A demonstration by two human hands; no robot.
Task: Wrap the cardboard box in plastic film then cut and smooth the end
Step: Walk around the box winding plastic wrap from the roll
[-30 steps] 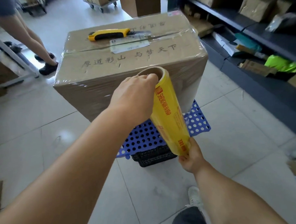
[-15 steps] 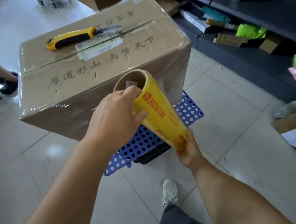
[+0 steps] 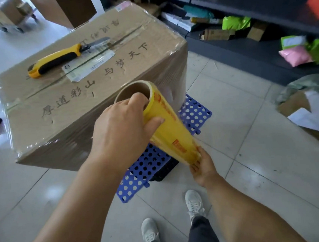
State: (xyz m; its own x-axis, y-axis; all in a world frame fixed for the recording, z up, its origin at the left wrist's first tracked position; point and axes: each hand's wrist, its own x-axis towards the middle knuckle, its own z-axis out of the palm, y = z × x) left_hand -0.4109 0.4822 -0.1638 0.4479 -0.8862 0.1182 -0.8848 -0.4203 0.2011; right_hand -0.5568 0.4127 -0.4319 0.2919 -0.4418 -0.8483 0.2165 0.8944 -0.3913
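Note:
A large cardboard box (image 3: 61, 112) with handwritten characters on top stands on a blue perforated platform (image 3: 150, 170); clear film covers its sides. I hold a yellow roll of plastic film (image 3: 171, 131) tilted in front of the box's near right corner. My left hand (image 3: 122, 130) grips the roll's upper end, fingers in the cardboard core. My right hand (image 3: 202, 166) holds the lower end. A sheet of film stretches from the roll to the box's right side. A yellow and black utility knife (image 3: 56, 59) lies on the box top.
Dark shelving (image 3: 262, 45) with coloured parcels runs along the right. Paper and cardboard scraps (image 3: 307, 108) lie on the tiled floor at right. My feet (image 3: 194, 203) are below the roll. More boxes on a trolley (image 3: 4, 16) stand at the far left.
I have stepped around to the right of the box, carrying the roll with both hands. The box now appears turned, showing more of its right side. The knife has not moved.

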